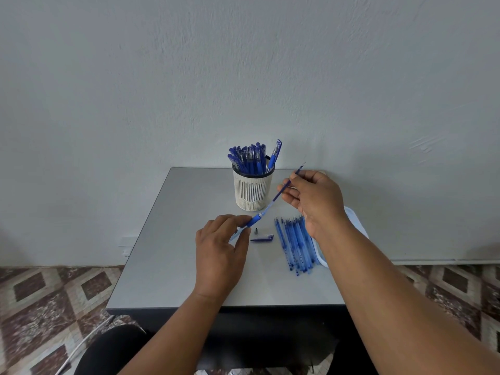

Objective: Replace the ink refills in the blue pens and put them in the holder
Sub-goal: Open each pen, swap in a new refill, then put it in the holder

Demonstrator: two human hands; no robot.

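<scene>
While my left hand [220, 249] grips the pen barrel [250, 222] by its blue rubber sleeve, fingers curled round it near the middle of the desk [167, 255], my right hand [313, 197] pinches a refill [281, 192] between thumb and fingertips. The refill's lower end sits in the barrel's open mouth and its tip points up toward the far right corner; whether it is going in or coming out I cannot tell. I judge the barrel is tilted that way so both pieces share one line and the refill can slide without bending.

Just beside the left hand lie the pen's cap [262, 238] and a small dark tip piece [256, 230], parked close, likely so they can go back on quickly. Toward the right edge, a row of refills [295, 244] lies side by side, next to a white tray [354, 220] partly hidden by my forearm. At the far edge stands the holder [253, 192], already crowded with capped blue pens [250, 158].
</scene>
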